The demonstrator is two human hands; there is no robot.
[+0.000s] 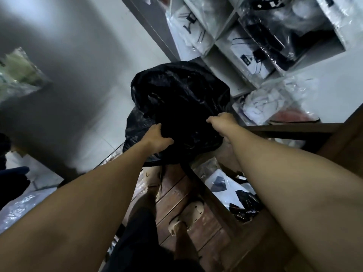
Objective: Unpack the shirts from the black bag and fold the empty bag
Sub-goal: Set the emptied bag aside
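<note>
Okay, nearest first: both forearms fill the lower frame, cut off at the edges. Between them are a dark trouser leg (137,232) and a pale sandal (186,213) on brown wooden boards (176,195). Low on the right, bagged garments (233,193) lie beside a wooden rail, the print too blurred to read.

Left hand (157,140) grips the black bag (180,99), fingers curled into the plastic on its near left side. Right hand (222,120) grips the bag's right edge, with its fingertips hidden behind the knuckles.

The bag sits bulging where the boards meet the white floor (102,118). It is opaque, so I can't see the contents, and its mouth is hard to make out.

Beyond it, a white shelf unit (222,42) holds plastic-wrapped white and black clothing. More wrapped packs (275,99) sit on the floor just right of the bag. Far left, a greenish packet (19,75) is motion-blurred, so I can't identify it.
</note>
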